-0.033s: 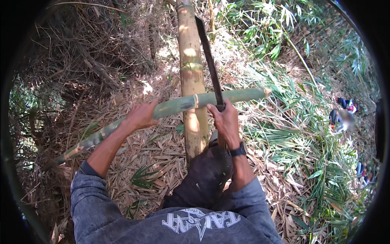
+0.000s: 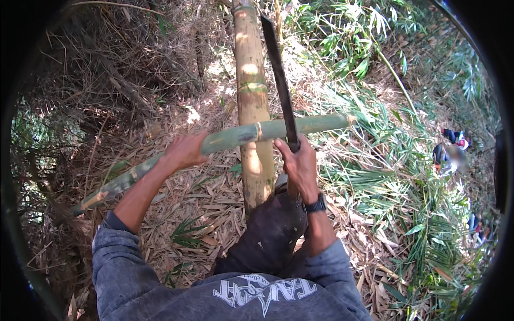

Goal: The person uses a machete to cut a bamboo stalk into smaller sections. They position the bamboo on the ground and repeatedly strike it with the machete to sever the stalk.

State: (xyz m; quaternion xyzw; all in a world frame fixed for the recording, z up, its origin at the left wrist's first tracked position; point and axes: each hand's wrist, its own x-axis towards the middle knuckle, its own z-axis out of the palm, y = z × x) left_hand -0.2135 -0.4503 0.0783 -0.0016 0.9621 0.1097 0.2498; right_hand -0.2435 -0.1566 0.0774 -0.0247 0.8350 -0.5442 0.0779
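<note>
A green bamboo pole [image 2: 235,137] lies crosswise over a thick yellowish bamboo trunk [image 2: 250,64], its left end lower and nearer me. My left hand [image 2: 186,151] is wrapped round the pole, left of the trunk. In my right hand [image 2: 301,166], closed round the handle, is a machete [image 2: 279,75]. Its long dark blade points away from me and crosses the green pole just right of the trunk. Whether the edge touches the pole I cannot tell. My knee, in dark trousers [image 2: 273,224], is by the near end of the trunk and hides part of it.
Dry brown leaves [image 2: 198,214] cover the ground around me. Tangled dry twigs [image 2: 128,59] stand at the far left. Cut green bamboo leaves [image 2: 353,160] lie on the right, where a thin green stalk [image 2: 396,77] slants. Another person [image 2: 451,155] is at the far right.
The machete and my right hand have shifted slightly right. The right part of the green pole sits a touch higher in view. My left hand keeps its grip.
</note>
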